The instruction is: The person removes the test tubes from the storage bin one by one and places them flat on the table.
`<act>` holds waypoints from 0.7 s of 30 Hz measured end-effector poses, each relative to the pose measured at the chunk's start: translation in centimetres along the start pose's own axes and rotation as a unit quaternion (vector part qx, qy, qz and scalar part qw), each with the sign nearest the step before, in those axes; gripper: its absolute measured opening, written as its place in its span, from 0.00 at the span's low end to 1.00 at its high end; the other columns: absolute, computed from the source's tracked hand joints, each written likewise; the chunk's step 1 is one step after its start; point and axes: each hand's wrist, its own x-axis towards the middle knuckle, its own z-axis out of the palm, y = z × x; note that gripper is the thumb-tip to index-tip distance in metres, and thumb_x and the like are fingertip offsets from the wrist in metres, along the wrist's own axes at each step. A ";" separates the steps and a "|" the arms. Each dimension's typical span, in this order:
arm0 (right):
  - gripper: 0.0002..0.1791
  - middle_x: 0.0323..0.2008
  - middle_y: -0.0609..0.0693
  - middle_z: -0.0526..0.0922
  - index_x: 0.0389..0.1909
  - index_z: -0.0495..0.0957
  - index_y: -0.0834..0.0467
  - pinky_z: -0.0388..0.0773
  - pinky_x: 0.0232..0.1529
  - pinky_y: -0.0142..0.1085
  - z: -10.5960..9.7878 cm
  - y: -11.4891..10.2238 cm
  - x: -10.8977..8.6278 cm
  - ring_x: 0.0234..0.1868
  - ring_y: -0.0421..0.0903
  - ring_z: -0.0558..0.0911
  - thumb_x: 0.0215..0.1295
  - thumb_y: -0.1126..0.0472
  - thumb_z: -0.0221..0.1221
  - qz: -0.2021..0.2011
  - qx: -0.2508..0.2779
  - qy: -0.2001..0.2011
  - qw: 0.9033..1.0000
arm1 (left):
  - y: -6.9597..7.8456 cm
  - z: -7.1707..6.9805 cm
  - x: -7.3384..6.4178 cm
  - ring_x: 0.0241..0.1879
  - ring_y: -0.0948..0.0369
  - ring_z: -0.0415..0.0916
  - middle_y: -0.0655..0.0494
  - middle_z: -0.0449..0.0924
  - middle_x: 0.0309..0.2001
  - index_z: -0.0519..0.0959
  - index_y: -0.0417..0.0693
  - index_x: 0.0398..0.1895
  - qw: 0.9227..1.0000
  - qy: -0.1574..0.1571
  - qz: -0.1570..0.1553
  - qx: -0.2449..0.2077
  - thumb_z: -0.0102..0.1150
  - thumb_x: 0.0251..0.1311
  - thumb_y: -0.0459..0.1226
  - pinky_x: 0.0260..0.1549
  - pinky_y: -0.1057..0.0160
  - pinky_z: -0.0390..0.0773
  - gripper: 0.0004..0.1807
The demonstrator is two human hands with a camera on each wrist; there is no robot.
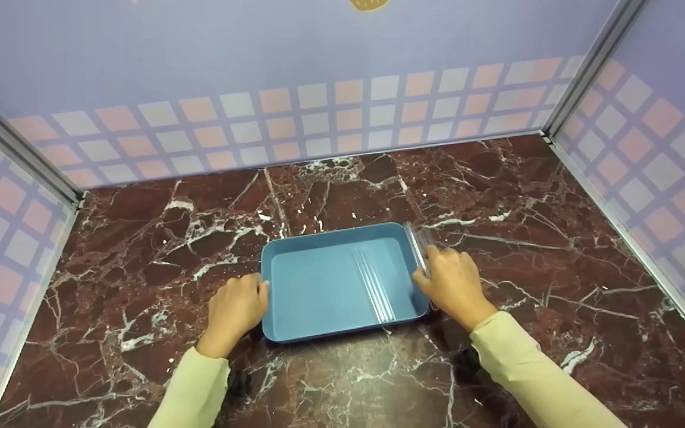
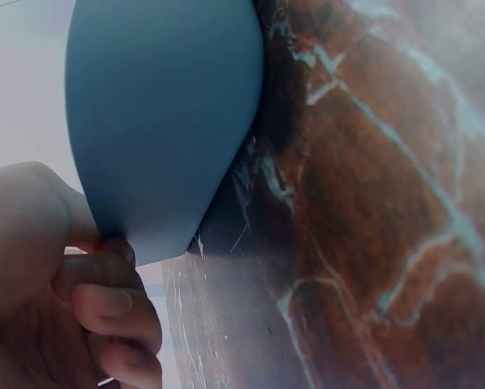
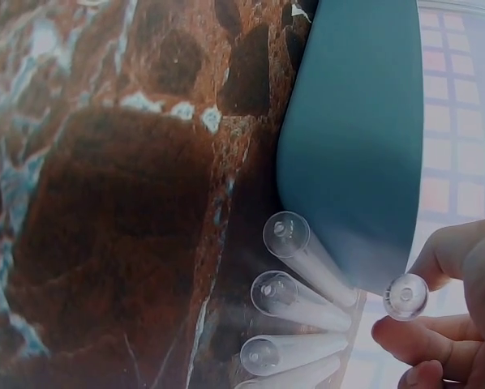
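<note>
Centrally, a shallow, rectangular blue tray (image 1: pixel 313 291) with rounded corners sits on the worktop (image 1: pixel 158 309), its long sides running left to right. Pale parallel streaks cross the right part of its floor; whether they are clear tubes or reflections cannot be told.

The left hand (image 1: pixel 237 304) grips the tray's left rim, thumb to the inside and fingers curled outside. At the opposite end, the right hand (image 1: pixel 454 282) pinches a clear tube (image 3: pixel 405 297) between thumb and fingers, beside the tray's right rim. Just outside that rim, the right wrist view shows more clear tubes (image 3: pixel 279 296), side by side with their round ends facing the camera; the lowest is cut off by the picture's edge.

Around all this spreads the worktop's glossy surface, dark red like marble, with branching white and grey veins and a soft patch of light in front of the tray. Both arms reach in from the bottom edge in pale yellow-green sleeves (image 1: pixel 197 392).

Three lavender walls enclose the worktop. The back wall (image 1: pixel 295 53) and side walls carry bands of pink and whitish squares near the bottom; grey metal posts (image 1: pixel 595 65) stand in the two far corners. A yellowish motif (image 1: pixel 369 3) is cut off at the top edge.
</note>
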 end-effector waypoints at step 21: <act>0.15 0.20 0.64 0.80 0.32 0.77 0.66 0.73 0.29 0.53 0.1 1.7 -0.5 0.24 0.64 0.79 0.52 0.57 0.63 0.011 -0.024 0.003 1.000 | 0.1 0.5 -0.2 0.21 0.43 0.75 0.40 0.76 0.20 0.71 0.44 0.18 1.000 0.028 -0.001 0.000 0.50 0.66 0.40 0.15 0.50 0.68 0.17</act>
